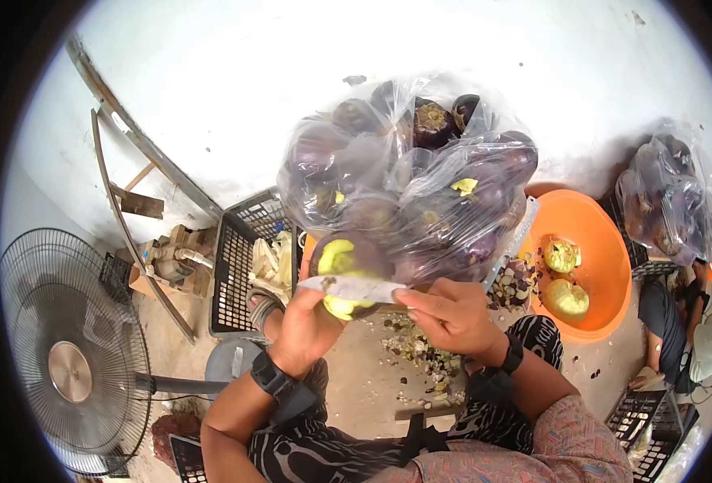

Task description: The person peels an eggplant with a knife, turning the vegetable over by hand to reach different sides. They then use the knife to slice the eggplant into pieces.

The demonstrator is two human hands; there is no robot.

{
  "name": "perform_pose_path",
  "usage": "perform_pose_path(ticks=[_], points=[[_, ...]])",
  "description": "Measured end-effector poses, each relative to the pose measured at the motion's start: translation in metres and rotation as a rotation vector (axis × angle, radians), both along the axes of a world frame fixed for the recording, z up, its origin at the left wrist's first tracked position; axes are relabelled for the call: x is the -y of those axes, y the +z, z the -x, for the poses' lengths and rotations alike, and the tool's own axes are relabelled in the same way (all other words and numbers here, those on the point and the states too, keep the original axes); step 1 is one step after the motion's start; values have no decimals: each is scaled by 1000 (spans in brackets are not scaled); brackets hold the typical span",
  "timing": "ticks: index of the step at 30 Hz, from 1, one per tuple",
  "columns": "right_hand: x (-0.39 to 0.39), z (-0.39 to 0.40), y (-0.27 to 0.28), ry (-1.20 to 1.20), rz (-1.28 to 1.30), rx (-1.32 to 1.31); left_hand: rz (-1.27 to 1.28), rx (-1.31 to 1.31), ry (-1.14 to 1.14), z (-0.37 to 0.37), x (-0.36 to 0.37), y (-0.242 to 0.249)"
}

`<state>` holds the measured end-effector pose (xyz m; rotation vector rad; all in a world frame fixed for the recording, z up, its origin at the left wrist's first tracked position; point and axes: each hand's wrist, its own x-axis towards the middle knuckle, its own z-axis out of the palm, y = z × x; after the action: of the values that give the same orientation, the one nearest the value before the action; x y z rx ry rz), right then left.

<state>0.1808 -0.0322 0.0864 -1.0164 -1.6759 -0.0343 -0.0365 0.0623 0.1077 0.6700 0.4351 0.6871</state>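
Eggplant (337,256), partly peeled, is in front of the person, held from its near side by the left hand (302,328); right hand (457,318) grips knife (358,289), blade lying across the eggplant. Just beyond: clear plastic bags (445,213) of dark eggplants (432,125). Farther right: orange basin (608,270) holding two pale peeled eggplants (566,298). Peel scraps (430,360) lie on floor (352,358) below

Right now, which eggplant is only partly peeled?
The eggplant in your left hand: pale strips beside dark skin. The two in the basin look pale nearly all over; the bagged ones look dark.
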Motion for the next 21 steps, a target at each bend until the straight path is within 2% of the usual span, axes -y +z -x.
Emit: perform_pose_path(ticks=[2, 6, 15, 21], points=[[1, 2, -4, 30, 4, 48, -124, 66, 46, -9, 11, 8], [4, 3, 1, 45, -2, 69, -263, -13, 68, -13, 15, 15], [5, -4, 0, -7, -2, 24, -274, -67, 40, -12, 14, 17], [9, 2, 3, 86, -5, 24, -250, -46, 66, -13, 14, 16]])
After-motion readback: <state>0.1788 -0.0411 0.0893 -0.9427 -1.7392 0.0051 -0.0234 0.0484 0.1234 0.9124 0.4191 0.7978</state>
